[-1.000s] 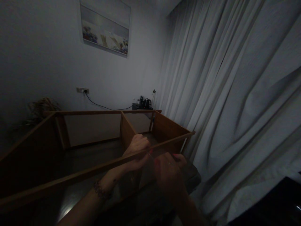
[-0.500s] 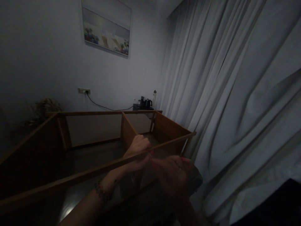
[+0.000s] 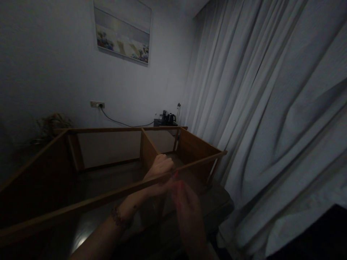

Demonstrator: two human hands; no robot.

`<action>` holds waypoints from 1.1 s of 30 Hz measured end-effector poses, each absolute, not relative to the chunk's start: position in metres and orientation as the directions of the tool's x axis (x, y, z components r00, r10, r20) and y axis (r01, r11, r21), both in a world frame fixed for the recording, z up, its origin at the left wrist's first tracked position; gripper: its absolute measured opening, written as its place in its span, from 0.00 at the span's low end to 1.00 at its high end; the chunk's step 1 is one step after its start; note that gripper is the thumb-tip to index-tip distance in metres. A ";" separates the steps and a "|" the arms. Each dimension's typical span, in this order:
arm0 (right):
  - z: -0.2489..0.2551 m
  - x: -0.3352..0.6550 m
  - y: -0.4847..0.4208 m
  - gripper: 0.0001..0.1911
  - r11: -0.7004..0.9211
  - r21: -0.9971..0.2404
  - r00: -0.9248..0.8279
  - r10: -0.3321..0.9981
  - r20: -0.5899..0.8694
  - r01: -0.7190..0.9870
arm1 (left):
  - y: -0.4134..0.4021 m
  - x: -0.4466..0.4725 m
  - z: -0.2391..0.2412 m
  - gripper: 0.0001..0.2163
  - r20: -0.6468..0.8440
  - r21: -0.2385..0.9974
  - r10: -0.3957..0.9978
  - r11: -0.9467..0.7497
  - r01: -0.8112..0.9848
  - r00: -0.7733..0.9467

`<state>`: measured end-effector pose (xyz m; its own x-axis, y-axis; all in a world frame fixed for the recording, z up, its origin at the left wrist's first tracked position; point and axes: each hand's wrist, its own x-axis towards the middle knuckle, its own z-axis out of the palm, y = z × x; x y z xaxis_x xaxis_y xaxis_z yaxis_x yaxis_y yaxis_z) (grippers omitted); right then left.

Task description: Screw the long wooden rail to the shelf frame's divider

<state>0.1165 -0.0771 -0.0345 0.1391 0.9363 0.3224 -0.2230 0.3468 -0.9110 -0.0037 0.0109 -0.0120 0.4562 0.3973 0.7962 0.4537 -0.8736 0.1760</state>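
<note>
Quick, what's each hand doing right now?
Left hand: closed around the long brown wooden front rail.
Right hand: blurred, just below that rail; cannot tell whether it's open or holding anything.

"What's on your feed?"

"I've got a long, brown, open-topped wooden frame (image 3: 108, 196) stretching right across my view."

"And inside?"

"One upright brown wooden divider (image 3: 148, 151) splits it into two bays. Solid brown end panels (image 3: 197, 142) close both sides; I'm losing the left one in shadow."

"Rails?"

"A slim, straight wooden front rail (image 3: 200, 161) slants up rightward, its tip poking past the right panel. The matching wooden back rail (image 3: 119, 129) runs nearly level."
</note>
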 end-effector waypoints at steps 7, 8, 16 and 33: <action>-0.025 0.136 -0.090 0.16 0.476 -0.879 0.039 0.879 0.475 -0.014 | 0.011 -0.002 -0.013 0.11 0.826 0.137 0.346 -0.889 0.437 0.445; -0.025 0.139 -0.090 0.13 0.495 -0.869 0.024 0.868 0.495 0.004 | 0.011 -0.001 -0.012 0.11 0.832 0.134 0.337 -0.893 0.430 0.441; -0.027 0.149 -0.086 0.11 0.596 -0.783 0.061 0.787 0.614 0.179 | 0.009 0.001 -0.009 0.11 0.841 0.107 0.310 -0.899 0.425 0.443; -0.026 0.141 -0.089 0.11 0.601 -0.724 0.031 0.762 0.647 0.340 | 0.010 0.000 -0.010 0.08 0.837 0.125 0.331 -0.891 0.437 0.436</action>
<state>0.1415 -0.0888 -0.0258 0.0312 0.7617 0.6472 0.3395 0.6010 -0.7236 0.0001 0.0101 -0.0098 0.4357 0.3307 0.8371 0.4368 -0.8909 0.1246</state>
